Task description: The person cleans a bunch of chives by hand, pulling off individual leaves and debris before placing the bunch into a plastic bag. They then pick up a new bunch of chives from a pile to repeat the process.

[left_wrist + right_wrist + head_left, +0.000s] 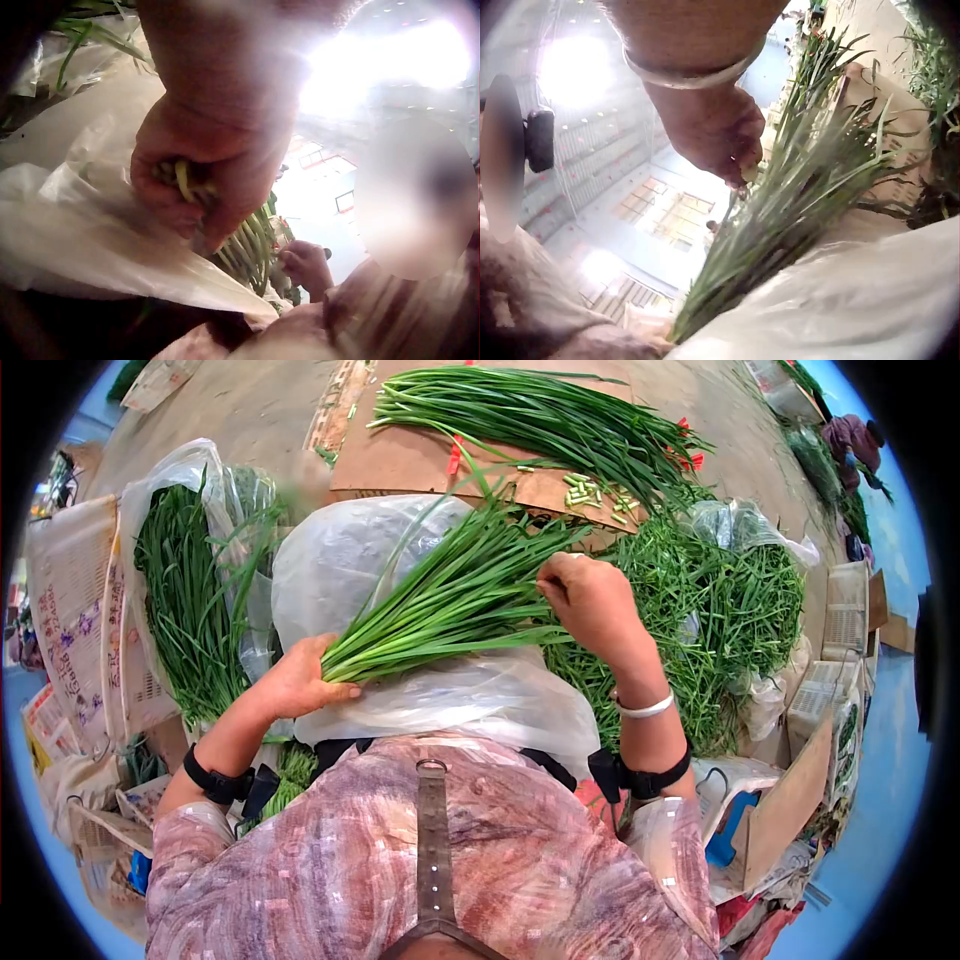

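My left hand (300,678) grips a bunch of garlic chives (450,595) around its pale stem ends. The bunch slants across my lap, leaves spreading up and right over a whitish plastic sheet (440,695). In the left wrist view the stem ends (184,180) poke out of the fist. My right hand (592,600) is at the leafy end, its fingers curled. A small pale piece (749,172) shows between its thumb and fingertips in the right wrist view.
More long chives (540,425) lie on cardboard (400,460) ahead, beside short cut stem pieces (590,492). A heap of loose greens (720,610) rises on the right. On the left, a plastic bag (205,460) holds chives (180,590). Crates (848,610) stand far right.
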Tool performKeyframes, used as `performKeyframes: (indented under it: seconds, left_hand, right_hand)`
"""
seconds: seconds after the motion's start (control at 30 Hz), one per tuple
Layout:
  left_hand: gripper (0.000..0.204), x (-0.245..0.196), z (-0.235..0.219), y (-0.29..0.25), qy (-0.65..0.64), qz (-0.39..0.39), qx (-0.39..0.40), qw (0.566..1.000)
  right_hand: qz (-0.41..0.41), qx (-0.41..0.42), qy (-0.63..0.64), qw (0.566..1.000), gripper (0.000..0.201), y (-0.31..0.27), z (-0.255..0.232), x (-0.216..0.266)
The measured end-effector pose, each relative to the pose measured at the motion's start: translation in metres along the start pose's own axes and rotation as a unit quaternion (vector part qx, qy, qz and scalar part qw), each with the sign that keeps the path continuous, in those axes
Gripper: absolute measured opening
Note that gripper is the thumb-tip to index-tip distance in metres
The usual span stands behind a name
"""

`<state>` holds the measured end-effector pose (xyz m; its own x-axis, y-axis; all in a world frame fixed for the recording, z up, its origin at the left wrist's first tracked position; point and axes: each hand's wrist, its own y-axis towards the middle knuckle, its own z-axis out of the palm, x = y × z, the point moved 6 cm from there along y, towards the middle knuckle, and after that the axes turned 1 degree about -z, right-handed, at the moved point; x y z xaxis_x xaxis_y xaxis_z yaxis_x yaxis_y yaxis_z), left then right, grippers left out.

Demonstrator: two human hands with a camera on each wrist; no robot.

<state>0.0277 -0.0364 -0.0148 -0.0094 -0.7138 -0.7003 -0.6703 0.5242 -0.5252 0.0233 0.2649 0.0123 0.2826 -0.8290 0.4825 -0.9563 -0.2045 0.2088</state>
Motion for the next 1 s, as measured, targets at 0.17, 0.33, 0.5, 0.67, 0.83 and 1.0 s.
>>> performKeyframes:
  seconds: [0.17,0.33,0.5,0.67,0.83,1.0]
  left_hand:
    - [0.041,-0.001,0.005,0.002,0.014,0.016,0.013,1.0]
    - [0.043,-0.003,0.004,-0.005,0.002,-0.025,0.022,0.999]
    - [0.045,0.001,0.004,-0.004,-0.076,-0.095,0.054,0.991]
    - [0.042,-0.004,0.001,-0.002,-0.04,-0.097,0.051,0.993]
    - [0.04,0.004,0.004,0.001,-0.07,-0.069,0.045,0.994]
    - [0.043,0.0,-0.001,-0.002,-0.021,-0.088,0.048,0.995]
  right_hand:
    - [0.082,-0.057,-0.131,0.986,0.015,0.001,0.03,-0.039]
    - [0.353,-0.157,0.273,0.881,0.018,-0.061,-0.023,-0.142]
    - [0.479,0.213,-0.211,0.825,0.06,-0.153,-0.008,-0.201]
    - [0.371,-0.137,0.17,0.902,0.017,-0.12,-0.036,-0.147]
    - [0.245,0.077,0.281,0.925,0.025,-0.055,0.035,-0.09]
    - [0.157,0.057,0.211,0.963,0.009,-0.042,0.055,-0.07]
